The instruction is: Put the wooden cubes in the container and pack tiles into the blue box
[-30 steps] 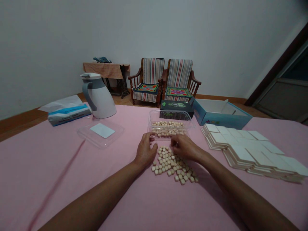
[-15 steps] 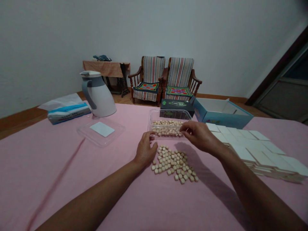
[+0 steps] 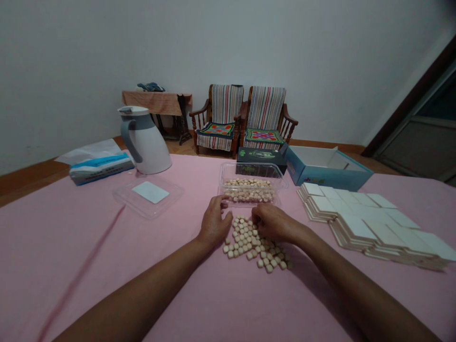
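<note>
Left hand (image 3: pixel 214 222) rests at the near left corner of a clear plastic container (image 3: pixel 228 175), thumb spread from the fingers, nothing seen in its grasp; contact with the container wall is hard to confirm. Right hand (image 3: pixel 272 222) is bent down over the far right part of a spread of small pale pieces (image 3: pixel 245 240), fingers curled; cannot tell whether a piece is pinched, the fingertips being hidden. The spread lies on the pink-covered table (image 3: pixel 199 304), between the two hands and nearer the wearer, partly under the right hand. More pieces (image 3: pixel 249 191) sit inside the container, just beyond both hands. Right of the right hand: stacks of white square tiles (image 3: pixel 363 216), with an open blue box (image 3: pixel 320 176) behind them. Beyond the container, a black box (image 3: pixel 261 155). Well left of the left hand: clear lid (image 3: pixel 123 194) bearing a white label (image 3: pixel 150 192); farther off, a white-and-grey jug (image 3: pixel 153 149) and a tissue pack (image 3: pixel 101 169).
</note>
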The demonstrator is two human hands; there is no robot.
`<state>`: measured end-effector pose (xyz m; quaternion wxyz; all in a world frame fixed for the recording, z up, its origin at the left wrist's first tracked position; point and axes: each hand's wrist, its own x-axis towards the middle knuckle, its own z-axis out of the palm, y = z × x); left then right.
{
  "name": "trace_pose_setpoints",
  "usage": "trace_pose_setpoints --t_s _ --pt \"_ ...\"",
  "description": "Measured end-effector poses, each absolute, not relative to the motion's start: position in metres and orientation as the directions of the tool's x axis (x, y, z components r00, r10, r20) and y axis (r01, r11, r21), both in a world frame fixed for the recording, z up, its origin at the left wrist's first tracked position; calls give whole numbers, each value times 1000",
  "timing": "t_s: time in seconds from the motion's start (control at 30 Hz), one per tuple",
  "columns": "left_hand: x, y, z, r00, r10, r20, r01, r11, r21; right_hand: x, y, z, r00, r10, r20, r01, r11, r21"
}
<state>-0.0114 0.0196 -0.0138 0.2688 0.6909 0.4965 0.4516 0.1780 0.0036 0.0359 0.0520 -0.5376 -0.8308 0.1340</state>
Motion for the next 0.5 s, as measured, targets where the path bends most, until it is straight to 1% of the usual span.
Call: trace_pose_setpoints --t_s 0.13,0.2,0.23,0.3,0.37,0.4,0.43,0.47,0.5 --pt "-11 20 -14 93 929 358 432 -362 826 179 2 44 -418 908 16 865 404 -297" --pt "-11 20 -14 94 927 363 432 -366 824 186 2 55 -414 905 97 847 422 -323" --pt "-11 20 -14 96 927 364 436 -368 822 190 4 62 -393 905 159 841 425 -336" --pt "-11 20 -14 97 926 364 447 -368 816 200 6 76 -278 901 333 838 397 -375" --pt "-12 21 -15 101 926 365 452 -369 812 208 10 85 -108 854 508 829 360 -429" --pt "-12 21 -15 103 926 364 452 -369 812 210 11 88 -37 821 569 817 352 -456" --pt "-12 21 -15 104 926 362 453 -368 812 211 12 88 3 797 604 802 358 -477" --pt "-12 21 -15 104 927 360 452 -367 813 211 12 87 6 790 614 788 374 -489" --pt "-12 21 -15 105 928 359 449 -366 815 209 13 84 -27 801 598 776 393 -492"
